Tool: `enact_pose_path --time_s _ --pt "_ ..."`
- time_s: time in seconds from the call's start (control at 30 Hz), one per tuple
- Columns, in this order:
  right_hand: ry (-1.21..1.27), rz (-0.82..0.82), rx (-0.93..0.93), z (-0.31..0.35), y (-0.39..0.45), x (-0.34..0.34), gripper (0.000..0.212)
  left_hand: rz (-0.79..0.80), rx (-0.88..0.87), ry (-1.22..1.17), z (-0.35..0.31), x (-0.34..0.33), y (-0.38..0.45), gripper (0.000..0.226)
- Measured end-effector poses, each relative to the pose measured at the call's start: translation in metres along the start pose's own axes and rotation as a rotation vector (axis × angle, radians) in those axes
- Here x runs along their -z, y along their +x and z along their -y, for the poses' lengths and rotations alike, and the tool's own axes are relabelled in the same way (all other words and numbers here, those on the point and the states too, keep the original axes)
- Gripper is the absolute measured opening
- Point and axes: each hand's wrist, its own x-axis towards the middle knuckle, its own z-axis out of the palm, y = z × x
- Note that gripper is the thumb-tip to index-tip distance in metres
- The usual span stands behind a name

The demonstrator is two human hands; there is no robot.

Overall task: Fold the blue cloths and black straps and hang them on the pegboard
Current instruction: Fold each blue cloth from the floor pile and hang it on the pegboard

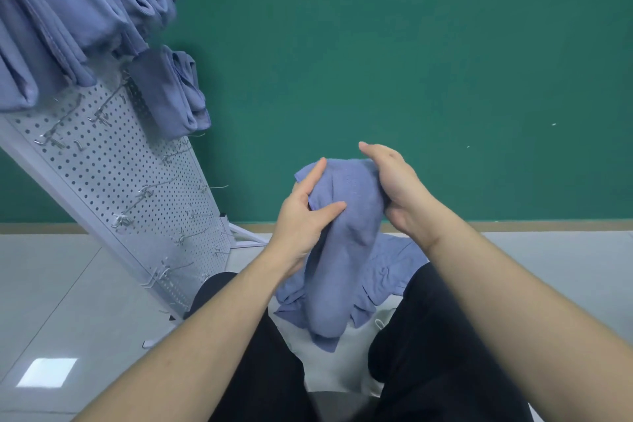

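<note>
Folded blue cloths hang along the pegboard at the left. The left hand pinches a blue cloth held above the person's lap; the right hand grips its top fold.

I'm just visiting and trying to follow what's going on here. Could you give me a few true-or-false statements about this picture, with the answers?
1. Both hands hold one folded blue cloth. True: left hand, right hand.
2. The white perforated metal pegboard carries no cloths. False: blue cloths hang on its upper hooks.
3. More blue cloth lies heaped on the floor below the hands. True.
4. The wall behind is red. False: the wall is green.
</note>
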Motion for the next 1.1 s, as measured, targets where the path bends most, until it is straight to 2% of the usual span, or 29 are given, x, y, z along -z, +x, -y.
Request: enact_pose_path --time_s 0.17,0.27,0.37,0.43,0.53,0.63,0.73,0.8,0.87,0.97,1.1 --pt "-0.092 0.085 -0.107 -0.034 -0.012 0.009 0.074 -0.004 0.015 -0.122 0.003 0.008 0.010 0.086" --pt "-0.124 0.196 -0.203 -0.044 -0.020 0.016 0.045 -0.029 0.033 -0.151 -0.001 0.012 0.013 0.091" --pt "-0.174 0.304 -0.265 -0.049 -0.023 0.020 0.030 -0.043 0.037 -0.077 -0.004 0.016 0.012 0.092" --pt "-0.173 0.235 -0.176 -0.048 -0.022 0.019 0.014 -0.027 0.001 0.026 -0.006 0.017 0.010 0.091" --pt "-0.175 0.096 0.032 -0.043 -0.018 0.020 0.022 -0.027 -0.017 0.126 -0.007 0.021 0.008 0.085" --pt "-0.269 0.056 0.171 -0.041 -0.019 0.023 0.018 -0.034 0.001 0.109 -0.006 0.028 0.011 0.078" --pt "-0.250 0.061 0.317 -0.042 -0.024 0.019 0.013 -0.094 0.117 -0.130 -0.010 0.028 0.013 0.052" --pt "-0.192 0.073 0.416 -0.041 -0.025 0.017 0.024 -0.125 0.226 -0.356 -0.015 0.024 0.011 0.028" --pt "-0.205 0.023 0.470 -0.040 -0.022 0.016 0.032 -0.103 0.262 -0.495 -0.013 0.020 0.007 0.014" --pt "-0.184 -0.041 0.406 -0.032 -0.020 0.011 0.032 -0.015 0.245 -0.500 -0.003 0.018 -0.003 0.010" --pt "0.041 0.044 0.077 -0.018 -0.020 0.007 0.033 0.092 0.161 -0.352 0.010 0.013 -0.021 0.024"
